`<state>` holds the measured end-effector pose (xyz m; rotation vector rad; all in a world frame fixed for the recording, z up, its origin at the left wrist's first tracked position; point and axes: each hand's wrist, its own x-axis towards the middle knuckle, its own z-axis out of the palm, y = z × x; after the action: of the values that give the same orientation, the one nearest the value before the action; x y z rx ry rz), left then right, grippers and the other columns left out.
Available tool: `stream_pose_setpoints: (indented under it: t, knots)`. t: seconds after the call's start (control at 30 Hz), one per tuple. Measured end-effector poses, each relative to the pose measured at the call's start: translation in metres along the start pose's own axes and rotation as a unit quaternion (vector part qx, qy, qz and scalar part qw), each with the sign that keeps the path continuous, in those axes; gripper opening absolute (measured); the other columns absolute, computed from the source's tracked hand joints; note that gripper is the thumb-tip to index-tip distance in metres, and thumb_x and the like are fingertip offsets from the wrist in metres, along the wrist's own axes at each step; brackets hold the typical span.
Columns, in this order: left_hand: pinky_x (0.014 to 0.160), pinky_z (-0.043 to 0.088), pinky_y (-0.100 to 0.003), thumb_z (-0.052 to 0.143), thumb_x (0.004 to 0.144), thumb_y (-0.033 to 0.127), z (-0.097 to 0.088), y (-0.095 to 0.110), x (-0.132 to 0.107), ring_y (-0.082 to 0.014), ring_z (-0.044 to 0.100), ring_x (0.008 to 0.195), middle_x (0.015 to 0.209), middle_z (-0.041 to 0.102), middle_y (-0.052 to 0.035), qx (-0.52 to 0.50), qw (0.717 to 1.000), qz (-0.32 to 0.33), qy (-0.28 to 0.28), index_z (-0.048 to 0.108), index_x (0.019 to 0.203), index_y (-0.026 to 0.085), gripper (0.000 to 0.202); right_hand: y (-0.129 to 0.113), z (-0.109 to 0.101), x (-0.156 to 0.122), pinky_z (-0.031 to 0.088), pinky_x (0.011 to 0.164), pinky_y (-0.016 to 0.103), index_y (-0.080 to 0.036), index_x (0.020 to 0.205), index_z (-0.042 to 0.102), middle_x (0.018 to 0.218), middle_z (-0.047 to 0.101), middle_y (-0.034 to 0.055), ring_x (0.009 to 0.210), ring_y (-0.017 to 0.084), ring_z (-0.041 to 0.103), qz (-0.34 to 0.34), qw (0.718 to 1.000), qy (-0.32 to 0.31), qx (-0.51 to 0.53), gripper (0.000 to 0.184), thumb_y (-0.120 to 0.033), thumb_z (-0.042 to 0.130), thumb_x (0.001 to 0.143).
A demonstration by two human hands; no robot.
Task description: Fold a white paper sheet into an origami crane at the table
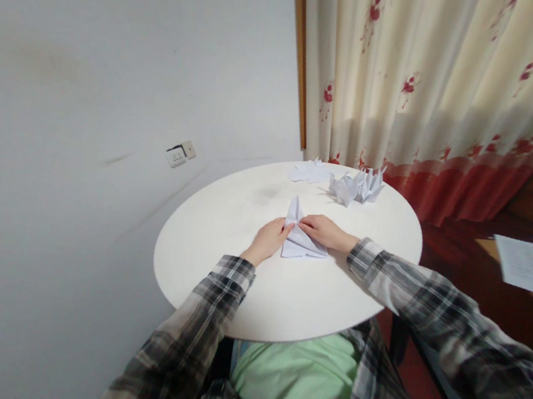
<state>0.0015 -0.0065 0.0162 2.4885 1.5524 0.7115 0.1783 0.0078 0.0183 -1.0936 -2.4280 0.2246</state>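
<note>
**Two hands pressing one folded sheet on a round table**

One round white table (pixel 218 265) with a smooth, matt top carries all the paper. Near its middle lies one partly folded white paper piece (pixel 298 243), flat and angular, with a narrow point standing up toward the far edge and a broader flap spread toward the near right. Both hands are on it. The left hand (pixel 268 239) lies palm down at the piece's left side, fingers together and stretched forward so the fingertips touch the paper near the base of the point. The right hand (pixel 324 231) comes in from the right, lying low across the upper part of the piece with the fingers bent and pressed onto the paper; whether any fold is pinched between them cannot be told. Neither hand lifts the piece off the table. Both forearms are in plaid sleeves of grey, black and white and reach in from the near edge.

At the far edge, well apart from the hands, sit two finished folded paper figures (pixel 357 186) with spiky wings, touching each other, and just to their left one small flat stack of white sheets (pixel 308 171).

Beyond the far edge hangs a cream curtain (pixel 433 84) with red flowers and a red hem. One wall socket (pixel 180 153) sits on the plain wall to the left.
</note>
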Motion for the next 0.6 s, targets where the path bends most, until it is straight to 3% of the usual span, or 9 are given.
stream_pose_setpoints:
  t: [0.3,0.6]
  knots:
    - [0.072,0.041,-0.027,0.025,0.085,0.042,-0.0009,0.0016,0.0007,-0.0174,0.055,0.082,0.09,0.061,-0.0086,0.012,1.0,0.019,0.001,0.056,0.087,0.015,0.041,0.0046,0.0039,0.001,0.033,0.064,0.021,-0.013,0.081,0.06,0.075,0.06,0.0063,0.065,0.011,0.049,-0.035,0.999,0.003,0.01,0.037,-0.033,0.03,0.088]
    - [0.07,0.04,-0.026,0.024,0.086,0.042,-0.0002,0.0027,0.0008,-0.0181,0.056,0.083,0.089,0.061,-0.0093,0.046,0.999,-0.009,0.001,0.052,0.09,0.015,0.04,0.0009,0.0022,0.0012,0.034,0.067,0.021,-0.012,0.085,0.059,0.079,0.06,0.0061,0.068,0.011,0.049,-0.037,0.998,0.006,0.05,0.035,-0.032,0.03,0.088]
